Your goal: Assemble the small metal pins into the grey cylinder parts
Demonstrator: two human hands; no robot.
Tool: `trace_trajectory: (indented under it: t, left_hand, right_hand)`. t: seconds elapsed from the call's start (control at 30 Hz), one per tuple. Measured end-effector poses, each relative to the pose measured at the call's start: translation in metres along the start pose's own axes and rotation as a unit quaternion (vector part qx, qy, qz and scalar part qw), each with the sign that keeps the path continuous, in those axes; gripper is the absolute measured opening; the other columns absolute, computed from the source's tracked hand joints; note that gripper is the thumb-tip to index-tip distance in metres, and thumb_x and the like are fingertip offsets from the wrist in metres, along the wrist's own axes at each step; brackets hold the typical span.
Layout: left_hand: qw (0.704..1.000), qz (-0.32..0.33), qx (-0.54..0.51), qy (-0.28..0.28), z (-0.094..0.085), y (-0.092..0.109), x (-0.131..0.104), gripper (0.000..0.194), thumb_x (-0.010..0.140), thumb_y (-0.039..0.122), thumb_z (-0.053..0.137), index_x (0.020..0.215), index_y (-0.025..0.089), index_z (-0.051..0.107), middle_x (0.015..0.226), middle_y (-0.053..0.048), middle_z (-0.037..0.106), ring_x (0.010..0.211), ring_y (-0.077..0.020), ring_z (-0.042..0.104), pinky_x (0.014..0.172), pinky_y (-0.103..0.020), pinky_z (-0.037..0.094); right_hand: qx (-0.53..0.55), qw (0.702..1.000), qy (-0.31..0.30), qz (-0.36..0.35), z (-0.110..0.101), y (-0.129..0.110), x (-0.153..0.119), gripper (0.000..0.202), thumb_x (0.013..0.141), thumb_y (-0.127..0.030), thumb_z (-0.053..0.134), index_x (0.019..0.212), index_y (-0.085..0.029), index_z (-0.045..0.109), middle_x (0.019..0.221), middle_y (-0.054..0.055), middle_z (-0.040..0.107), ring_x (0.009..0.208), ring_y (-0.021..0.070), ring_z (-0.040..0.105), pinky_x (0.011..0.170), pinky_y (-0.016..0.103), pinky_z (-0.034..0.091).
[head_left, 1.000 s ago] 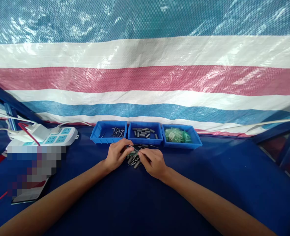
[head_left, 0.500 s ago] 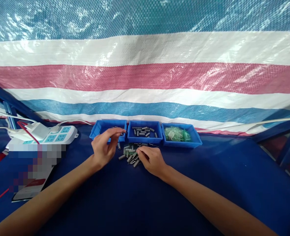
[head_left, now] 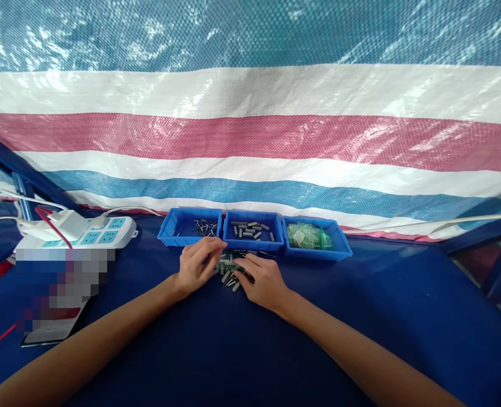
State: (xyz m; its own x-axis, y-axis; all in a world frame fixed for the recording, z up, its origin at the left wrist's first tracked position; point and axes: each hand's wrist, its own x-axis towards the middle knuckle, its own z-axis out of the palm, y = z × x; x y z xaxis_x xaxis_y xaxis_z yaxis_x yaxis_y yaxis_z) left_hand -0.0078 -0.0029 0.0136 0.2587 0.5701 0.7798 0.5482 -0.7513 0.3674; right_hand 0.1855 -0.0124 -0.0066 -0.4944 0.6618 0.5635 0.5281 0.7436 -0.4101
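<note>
- Clock read from the pile, 12 pointing away from the person.
- At 6 o'clock: blue table [head_left: 216,350], its near surface.
- Between 8 and 9: flat device [head_left: 53,329], partly blurred, lying on the table.
- At 3: right hand [head_left: 265,282], fingers bent down at the pile; whether its grip has hold of a part, cannot tell.
- Centre: pile [head_left: 226,277] of grey cylinders and thin pins on the table, between the hands.
- Between 9 and 10: left hand [head_left: 197,267], thumb and forefinger drawn together; grip contents cannot be determined.
- Further out, between 9 and 10: white power strip [head_left: 123,230], plugs inserted.
- At 11: left bin [head_left: 172,241], dark pins inside.
- At 1: middle bin [head_left: 254,245], grey cylinders inside.
- At 2: right bin [head_left: 318,254], greenish pieces inside.
- At 12, behind: striped sheet [head_left: 250,135].
</note>
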Motion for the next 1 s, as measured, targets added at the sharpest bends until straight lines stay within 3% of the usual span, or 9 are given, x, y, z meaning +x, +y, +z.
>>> trace_trajectory:
  t: [0.23,0.47,0.67,0.77,0.87,1.0]
  left_hand:
    - [0.998,-0.015,-0.015,-0.056,0.003,-0.001,0.002,0.017,0.091,0.016,0.046,0.1,0.015,0.06,0.088,-0.007,0.068,0.082,-0.0138,0.065,0.07,-0.022,0.051]
    - [0.99,0.035,-0.008,-0.14,0.006,-0.006,0.0,0.015,0.089,0.024,0.054,0.099,0.016,0.062,0.092,-0.006,0.069,0.081,-0.013,0.066,0.064,-0.02,0.05]
    - [0.992,0.018,-0.04,-0.117,0.01,-0.008,-0.002,0.014,0.087,0.019,0.057,0.1,0.016,0.062,0.09,-0.005,0.07,0.077,-0.0118,0.067,0.068,-0.02,0.051]
    - [0.995,-0.015,-0.056,-0.078,0.008,-0.007,-0.001,0.012,0.088,0.02,0.057,0.096,0.016,0.064,0.085,-0.006,0.07,0.075,-0.0126,0.066,0.067,-0.021,0.052]
    - [0.997,-0.015,-0.055,-0.056,0.006,-0.005,-0.001,0.011,0.088,0.021,0.057,0.094,0.015,0.064,0.083,-0.005,0.071,0.073,-0.0126,0.067,0.066,-0.02,0.052]
    - [0.997,-0.01,-0.034,-0.072,0.006,-0.006,-0.001,0.018,0.087,0.028,0.059,0.097,0.014,0.063,0.08,-0.004,0.071,0.064,-0.0113,0.065,0.059,-0.019,0.049]
  right_hand:
    - [0.013,1.0,0.009,0.001,0.002,0.003,0.0,0.018,0.091,-0.017,0.047,0.085,-0.018,0.064,0.072,0.004,0.061,0.063,0.0133,0.057,0.06,0.024,0.043]
    - [0.065,0.986,0.12,0.101,-0.006,-0.005,0.004,0.013,0.09,-0.022,0.05,0.085,-0.018,0.061,0.057,-0.003,0.051,0.047,0.0092,0.044,0.052,0.022,0.039]
    - [0.098,0.975,0.157,0.124,-0.008,-0.006,0.002,0.013,0.089,-0.024,0.052,0.096,-0.018,0.06,0.057,-0.004,0.045,0.045,0.0089,0.041,0.051,0.023,0.039]
    - [0.105,0.98,0.123,0.12,-0.007,-0.003,0.005,0.023,0.088,-0.029,0.054,0.108,-0.016,0.057,0.06,-0.004,0.045,0.049,0.0107,0.043,0.053,0.024,0.04]
    - [0.107,0.987,0.069,0.093,-0.007,-0.001,0.007,0.017,0.091,-0.03,0.05,0.097,-0.017,0.059,0.066,-0.001,0.047,0.054,0.0118,0.045,0.053,0.025,0.038]
    - [0.108,0.988,0.077,0.075,-0.008,-0.001,0.008,0.018,0.093,-0.025,0.046,0.079,-0.017,0.055,0.063,-0.001,0.043,0.054,0.0112,0.042,0.053,0.025,0.034]
